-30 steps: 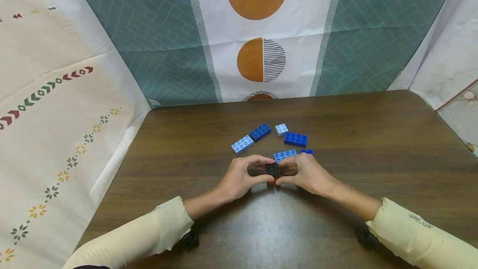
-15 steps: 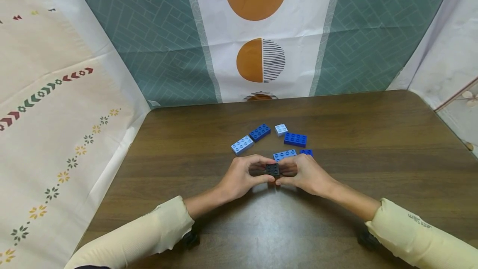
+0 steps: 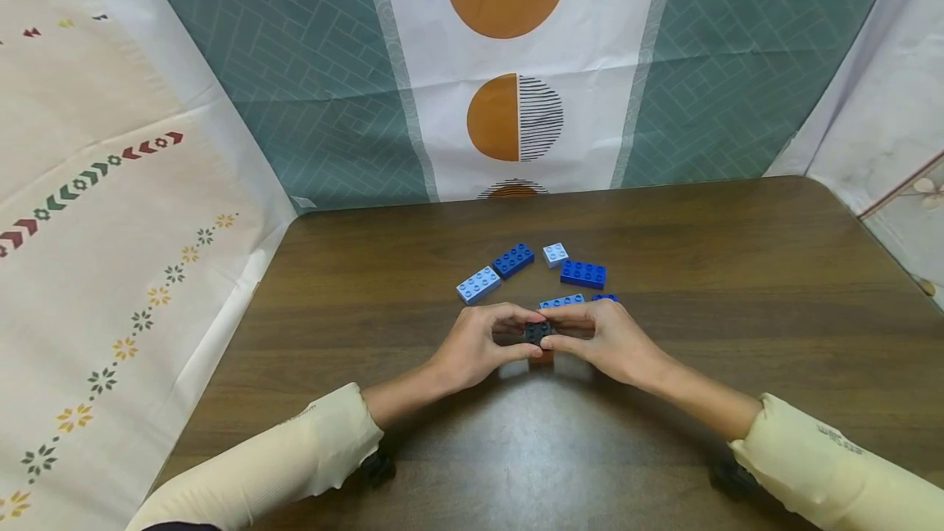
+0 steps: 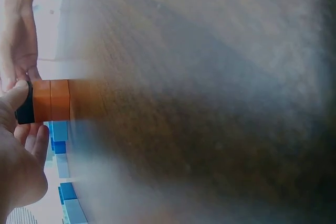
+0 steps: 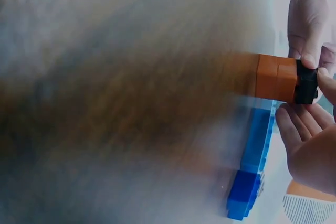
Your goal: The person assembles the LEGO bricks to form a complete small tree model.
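A small black toy building brick [image 3: 537, 333] sits on top of two stacked orange bricks [image 4: 51, 100], and the stack stands upright on the table. My left hand [image 3: 472, 344] pinches the black brick from the left, with the thumb on its near side. From the other side my right hand [image 3: 612, 342] holds the same brick between thumb and fingers, the fingertips of both hands meeting around it. In the right wrist view the orange bricks [image 5: 275, 77] show below the fingers. A light blue brick [image 3: 562, 301] lies just behind the right hand, partly hidden by it.
Beyond the hands lie a long light blue brick [image 3: 478, 286], a dark blue one [image 3: 513, 260], a small pale blue one [image 3: 555, 254] and a long blue one [image 3: 583, 274]. A partly covered blue brick [image 3: 605, 297] is behind the right hand. Fabric hangs behind the wooden table [image 3: 369, 269].
My right hand has shifted slightly left and away from me, its thumb and fingers now over the black brick. It covers more of the light blue brick behind. The left hand stays nearly still.
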`<state>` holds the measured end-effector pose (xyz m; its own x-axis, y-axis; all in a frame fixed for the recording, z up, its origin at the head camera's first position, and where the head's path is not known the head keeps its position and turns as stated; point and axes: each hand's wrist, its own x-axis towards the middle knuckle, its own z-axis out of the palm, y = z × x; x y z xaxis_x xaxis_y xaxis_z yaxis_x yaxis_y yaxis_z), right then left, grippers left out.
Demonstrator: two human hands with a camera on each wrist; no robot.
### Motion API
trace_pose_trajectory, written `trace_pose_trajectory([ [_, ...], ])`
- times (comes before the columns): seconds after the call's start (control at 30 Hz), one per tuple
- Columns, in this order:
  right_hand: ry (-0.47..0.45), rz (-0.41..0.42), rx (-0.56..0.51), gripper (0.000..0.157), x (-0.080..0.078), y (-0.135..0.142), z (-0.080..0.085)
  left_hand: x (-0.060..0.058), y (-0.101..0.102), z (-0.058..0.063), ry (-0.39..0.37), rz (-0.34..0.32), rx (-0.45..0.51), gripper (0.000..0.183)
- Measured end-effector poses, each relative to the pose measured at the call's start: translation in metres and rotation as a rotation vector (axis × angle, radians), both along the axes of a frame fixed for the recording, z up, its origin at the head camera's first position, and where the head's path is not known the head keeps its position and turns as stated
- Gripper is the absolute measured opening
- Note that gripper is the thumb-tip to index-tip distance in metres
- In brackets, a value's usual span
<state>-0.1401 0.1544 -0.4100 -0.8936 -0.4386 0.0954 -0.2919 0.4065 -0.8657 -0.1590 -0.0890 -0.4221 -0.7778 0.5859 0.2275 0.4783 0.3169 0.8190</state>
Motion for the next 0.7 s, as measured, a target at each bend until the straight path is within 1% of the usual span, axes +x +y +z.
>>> trace_pose_trajectory([
  [0.23, 0.072, -0.017, 0.015, 0.042, 0.0021, -0.0008, -0.0032, -0.0006, -0.0002, 0.0001, 0.02, 0.005, -0.003, 0.036],
  [0.43, 0.068, -0.038, 0.012, 0.042, 0.0046, -0.0013, -0.0042, -0.0013, 0.0004, 0.0002, -0.004, 0.017, -0.015, 0.036],
  [0.63, 0.076, -0.037, 0.029, 0.04, 0.006, -0.0009, -0.0038, -0.0031, 0.0014, 0.0016, -0.049, -0.002, -0.004, 0.031],
  [0.7, 0.087, -0.037, 0.028, 0.039, 0.0058, -0.0004, -0.0042, -0.0031, 0.002, 0.0025, -0.047, -0.005, 0.0, 0.03],
])
